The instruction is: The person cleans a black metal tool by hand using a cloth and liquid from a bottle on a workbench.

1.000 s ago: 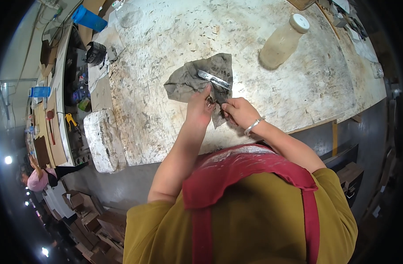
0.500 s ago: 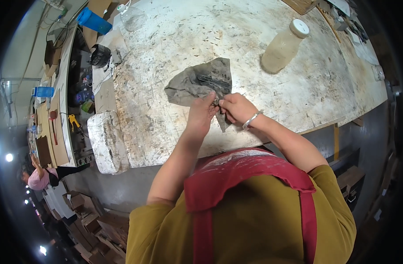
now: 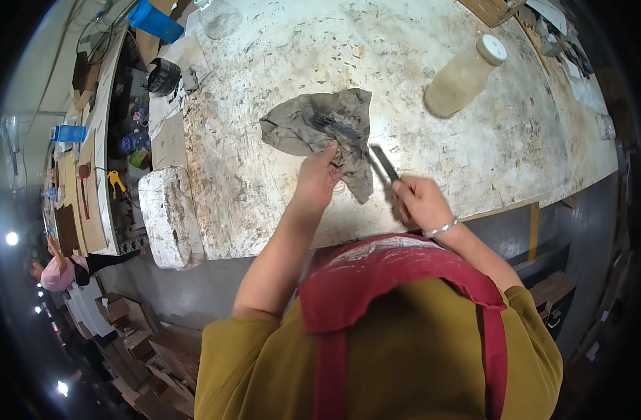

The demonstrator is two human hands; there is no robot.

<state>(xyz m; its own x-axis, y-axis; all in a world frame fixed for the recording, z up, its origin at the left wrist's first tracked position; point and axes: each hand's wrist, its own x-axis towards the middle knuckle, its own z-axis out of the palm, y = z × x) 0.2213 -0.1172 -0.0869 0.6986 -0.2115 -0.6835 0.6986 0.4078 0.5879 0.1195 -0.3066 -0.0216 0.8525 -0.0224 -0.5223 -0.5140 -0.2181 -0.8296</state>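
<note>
A grey, stained cloth [image 3: 292, 124] lies crumpled on the worktable. Several thin dark strips [image 3: 336, 127] rest in its folds. My left hand [image 3: 319, 176] grips the cloth's near edge, thumb on top and the other fingers partly hidden under it. To the right of the cloth, my right hand [image 3: 420, 202] is closed round one end of a narrow, flat dark bar [image 3: 385, 162]. The bar's free end points up and left, apart from the cloth. Its exact kind cannot be made out.
The scuffed white worktable [image 3: 278, 63] has a capped jar of cloudy liquid [image 3: 457, 84] at right. A worn, pale block [image 3: 170, 217] sits at its left edge. Further left are a black container [image 3: 163, 77], a blue cup [image 3: 156, 21] and a yellow tool [image 3: 116, 182]. A person [image 3: 60, 271] stands far left.
My right hand has moved right and nearer to me, away from my left hand, and the dark bar now shows in it. The cloth's near corner has shifted slightly; my left hand stays on it.
</note>
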